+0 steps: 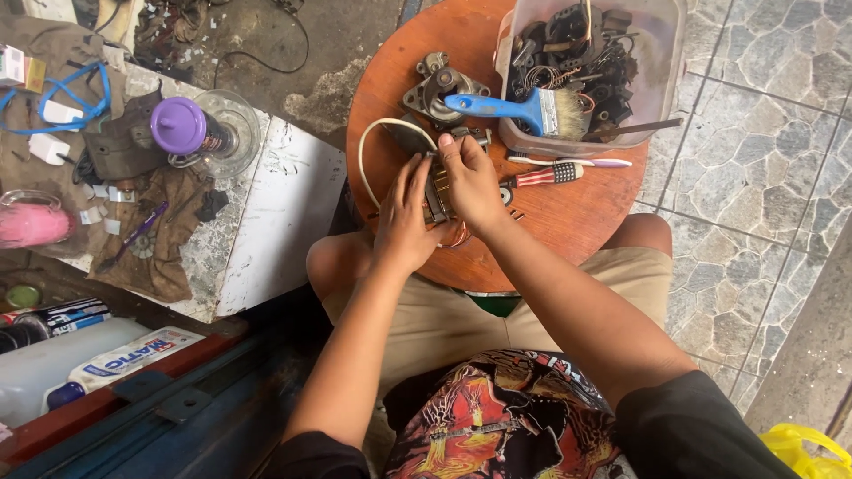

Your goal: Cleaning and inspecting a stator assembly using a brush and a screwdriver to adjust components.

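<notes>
Both hands, left hand [404,213] and right hand [470,182], grip a small motor part [437,197] (partly hidden).

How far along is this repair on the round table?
Done: a metal housing lies apart near the blue brush, and a tub holds loose dark parts. In hand: the left hand and right hand both grip a small motor part with copper winding. Left: the screwdriver lies unused; the pieces remain unassembled.
</notes>
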